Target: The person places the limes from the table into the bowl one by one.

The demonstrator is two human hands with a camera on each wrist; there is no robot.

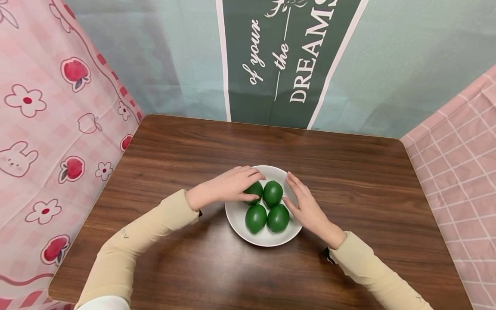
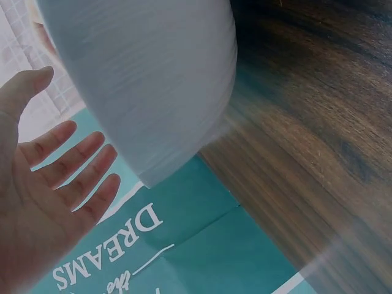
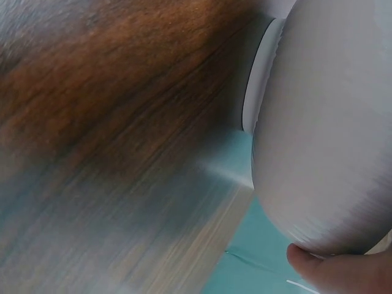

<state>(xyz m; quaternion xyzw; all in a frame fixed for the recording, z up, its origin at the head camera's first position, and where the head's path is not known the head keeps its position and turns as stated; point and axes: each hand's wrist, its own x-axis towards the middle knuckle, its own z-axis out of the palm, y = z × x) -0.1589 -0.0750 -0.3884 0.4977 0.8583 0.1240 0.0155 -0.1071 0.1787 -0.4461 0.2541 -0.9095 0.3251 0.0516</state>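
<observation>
A white bowl (image 1: 237, 221) holds several dark green, oval, glossy fruits (image 1: 273, 193); their exact kind is unclear. Over its left side is my left hand (image 1: 232, 185), thumb and fingers spread around the far-left fruit (image 1: 254, 190) and partly covering it. In the left wrist view those fingers (image 2: 76, 162) look loosely extended, and the bowl's side (image 2: 153, 79) hides the fruit. My right hand (image 1: 308, 209) is at the bowl's right rim, fingers straight and thumb pointing inward, beside the near-right fruit (image 1: 278, 218). Only a bit of it (image 3: 337, 269) shows past the bowl in the right wrist view.
The bowl stands on a brown wooden table (image 1: 186, 146). Behind it hangs a blue-green cloth with a dark lettered panel (image 1: 267, 103). A pink patterned curtain (image 1: 42, 129) borders the left side, a pink checked cloth (image 1: 461, 172) the right.
</observation>
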